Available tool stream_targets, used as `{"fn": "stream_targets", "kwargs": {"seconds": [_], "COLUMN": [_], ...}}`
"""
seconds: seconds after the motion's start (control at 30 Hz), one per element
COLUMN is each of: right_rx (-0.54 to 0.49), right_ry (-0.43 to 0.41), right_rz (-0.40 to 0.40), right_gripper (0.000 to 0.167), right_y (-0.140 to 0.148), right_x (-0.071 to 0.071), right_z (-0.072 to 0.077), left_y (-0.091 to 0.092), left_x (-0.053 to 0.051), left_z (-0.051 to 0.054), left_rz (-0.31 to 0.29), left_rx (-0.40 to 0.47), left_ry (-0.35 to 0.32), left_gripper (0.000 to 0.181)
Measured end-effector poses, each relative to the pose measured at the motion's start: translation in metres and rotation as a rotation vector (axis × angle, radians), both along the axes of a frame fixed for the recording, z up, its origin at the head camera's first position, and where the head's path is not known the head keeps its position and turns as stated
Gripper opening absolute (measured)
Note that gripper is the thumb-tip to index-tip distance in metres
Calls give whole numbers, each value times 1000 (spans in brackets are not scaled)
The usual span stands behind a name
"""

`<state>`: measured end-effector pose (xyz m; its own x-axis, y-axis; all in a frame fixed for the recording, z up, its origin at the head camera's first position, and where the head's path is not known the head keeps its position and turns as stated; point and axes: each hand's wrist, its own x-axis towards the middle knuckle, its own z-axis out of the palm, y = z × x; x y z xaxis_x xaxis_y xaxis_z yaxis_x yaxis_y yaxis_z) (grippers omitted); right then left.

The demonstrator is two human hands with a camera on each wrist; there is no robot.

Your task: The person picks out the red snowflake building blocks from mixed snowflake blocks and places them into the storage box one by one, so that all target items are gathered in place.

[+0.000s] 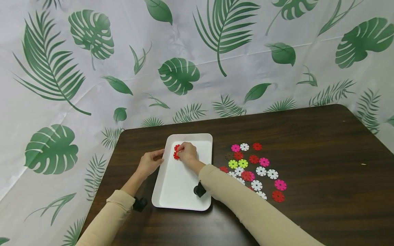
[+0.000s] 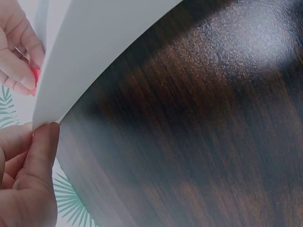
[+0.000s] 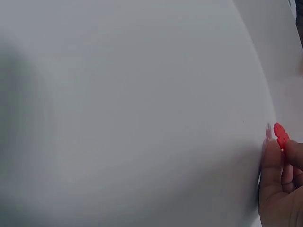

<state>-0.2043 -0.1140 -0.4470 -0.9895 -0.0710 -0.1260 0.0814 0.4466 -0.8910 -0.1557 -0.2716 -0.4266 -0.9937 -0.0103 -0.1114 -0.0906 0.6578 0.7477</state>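
A white tray (image 1: 176,201) lies on the dark table, its long side pointing away from me. My left hand (image 1: 149,163) pinches its left rim between thumb and fingers; the left wrist view shows the same grip of the left hand (image 2: 31,175) on the tray wall (image 2: 90,52). Inside the tray, near the far left corner, my right hand (image 1: 188,152) holds a red notched disc (image 1: 176,155) by its edge. Another red notched disc (image 1: 176,147) is just beyond it; whether the two are joined cannot be told. In the right wrist view, fingertips pinch the red disc (image 3: 280,134).
Right of the tray, many loose notched discs lie scattered, some overlapping: white (image 1: 272,174), pink (image 1: 280,185), red (image 1: 278,196) and yellow-green (image 1: 243,163). My right forearm hides part of them. A leaf-patterned cloth (image 1: 129,102) hangs behind the table (image 1: 332,164).
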Motion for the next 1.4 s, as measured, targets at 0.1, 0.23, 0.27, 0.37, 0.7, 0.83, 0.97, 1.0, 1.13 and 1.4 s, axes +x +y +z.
{"fn": "stream_targets", "kwargs": {"seconds": [0.1,0.23,0.27,0.37,0.7,0.83,0.97,1.0,1.13,1.4], "right_rx": [19,40,45,65,102,119,136,137,144,173], "right_ry": [4,1,-2,-20,-3,16,47,50,52,35], "right_rz": [0,-2,-4,-7,-4,-2,1,2,12,42], "right_gripper": [7,7,6,7,9,9,11,11,13,13], "right_y": [-1,-2,-3,-4,-6,-6,-6,-6,-6,-6], "right_x": [0,0,0,-1,-3,-3,-2,-2,-2,-3], "right_z": [0,0,0,-1,-4,-5,-6,-6,-6,-5], "left_y": [0,1,1,2,2,1,1,1,1,-1], "left_x": [0,0,-1,-1,-2,-2,-1,-1,-1,-1], "left_z": [0,0,0,-1,-2,-2,-2,-2,-2,-4], "left_rz": [-4,-1,-1,1,9,10,17,19,21,15], "left_rx": [-1,0,0,7,10,12,23,26,24,18], "left_ry": [3,12,14,13,-6,-11,-13,-14,-11,2], "left_gripper": [42,42,42,42,42,42,42,42,41,42]}}
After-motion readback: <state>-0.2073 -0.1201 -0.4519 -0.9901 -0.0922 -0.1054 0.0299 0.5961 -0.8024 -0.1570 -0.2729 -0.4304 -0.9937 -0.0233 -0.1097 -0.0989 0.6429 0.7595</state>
